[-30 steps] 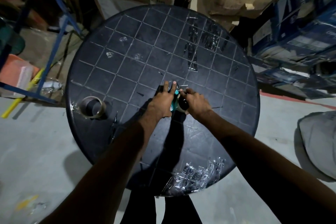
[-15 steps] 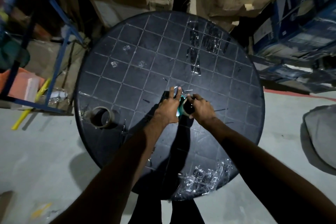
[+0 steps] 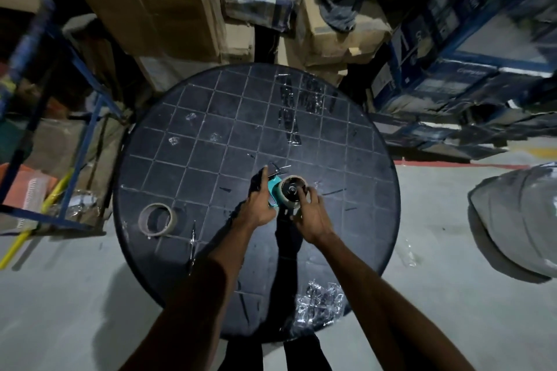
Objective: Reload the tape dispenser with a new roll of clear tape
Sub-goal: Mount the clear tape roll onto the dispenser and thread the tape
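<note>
Over the middle of the round black table (image 3: pixel 187 166) I hold a teal tape dispenser (image 3: pixel 275 190). My left hand (image 3: pixel 259 205) grips its body from the left, thumb up along the metal front. A roll of tape (image 3: pixel 293 192) sits on the dispenser's hub, its open side facing up. My right hand (image 3: pixel 310 214) is at the roll's right and lower side, fingertips on its rim. A second roll, a brownish ring (image 3: pixel 156 219), lies flat on the table's left part, apart from both hands.
Crumpled clear tape (image 3: pixel 319 304) clings to the table's near edge, and strips (image 3: pixel 298 102) are stuck on its far side. Cardboard boxes (image 3: pixel 144 0) stand behind, a blue metal rack (image 3: pixel 75 117) at left, blue boxes (image 3: pixel 470 48) at right, and a grey bundle (image 3: pixel 518 217) on the floor.
The view has shifted, so the table sits further right. My right hand has drawn back off the roll's face, and the roll on the hub now shows in full.
</note>
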{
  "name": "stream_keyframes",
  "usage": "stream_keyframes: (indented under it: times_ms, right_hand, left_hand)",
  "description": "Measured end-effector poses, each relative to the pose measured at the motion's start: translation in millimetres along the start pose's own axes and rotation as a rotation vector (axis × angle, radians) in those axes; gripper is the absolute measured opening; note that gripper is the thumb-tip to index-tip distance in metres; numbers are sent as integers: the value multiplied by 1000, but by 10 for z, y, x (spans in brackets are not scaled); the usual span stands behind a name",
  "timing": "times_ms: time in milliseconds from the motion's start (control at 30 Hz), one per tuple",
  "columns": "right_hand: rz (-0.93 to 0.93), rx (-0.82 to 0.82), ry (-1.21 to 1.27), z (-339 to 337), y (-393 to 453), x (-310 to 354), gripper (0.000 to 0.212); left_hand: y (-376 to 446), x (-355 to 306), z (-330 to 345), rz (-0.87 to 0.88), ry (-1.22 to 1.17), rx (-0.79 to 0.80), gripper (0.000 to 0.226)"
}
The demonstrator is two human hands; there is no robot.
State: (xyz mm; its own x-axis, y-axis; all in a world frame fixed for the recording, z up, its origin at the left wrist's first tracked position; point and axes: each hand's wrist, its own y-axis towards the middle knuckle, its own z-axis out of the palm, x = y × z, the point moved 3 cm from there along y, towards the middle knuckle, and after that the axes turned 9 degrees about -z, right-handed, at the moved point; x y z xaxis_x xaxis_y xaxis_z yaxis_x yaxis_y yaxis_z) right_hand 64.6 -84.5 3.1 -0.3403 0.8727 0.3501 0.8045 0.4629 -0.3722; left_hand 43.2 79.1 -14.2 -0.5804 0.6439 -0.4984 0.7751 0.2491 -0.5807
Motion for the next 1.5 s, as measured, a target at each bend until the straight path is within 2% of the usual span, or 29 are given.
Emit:
stream_keyframes:
  times_ms: [100, 233, 367, 433, 533, 633, 800, 967, 1100, 1200, 1500]
  right_hand:
    - [-23, -52, 74, -36, -219, 73, 77]
    - [6, -111, 238, -284, -420, 177, 61]
    - [-86, -224, 468, -556, -445, 206, 68]
    - [-141, -282, 547, -655, -333, 135, 72]
    - [-209, -349, 573, -1257, -482, 346, 64]
    - [-267, -420, 543, -1709, -539, 409, 57]
    - [-379, -459, 460, -2079, -528, 579, 58]
    - [-433, -488, 402, -2230, -523, 704, 55]
    - [-401, -500, 433, -2366, -568, 747, 50]
    - [-392, -487, 387, -2385, -587, 777, 62]
    - [-244, -425, 536, -2556, -598, 745, 97]
  left_hand:
    - [-159, -87, -73, -4, -113, -15, 114]
    - [-369, -209, -97, 2, -297, -122, 114]
    - [-687, -493, -207, -10, -504, -201, 111]
    - [-793, -644, -312, -12, -553, -228, 97]
    - [-901, -863, -521, 26, -620, -253, 61]
    - [-1048, -1110, -754, 42, -695, -244, 52]
    - [-1249, -1400, -1023, 60, -822, -293, 57]
    - [-1261, -1520, -1151, 58, -877, -305, 83]
    - [-1360, -1617, -1213, 76, -938, -348, 79]
    - [-1412, -1698, -1210, 82, -982, -397, 71]
    - [-1537, -1818, -1216, 158, -926, -389, 86]
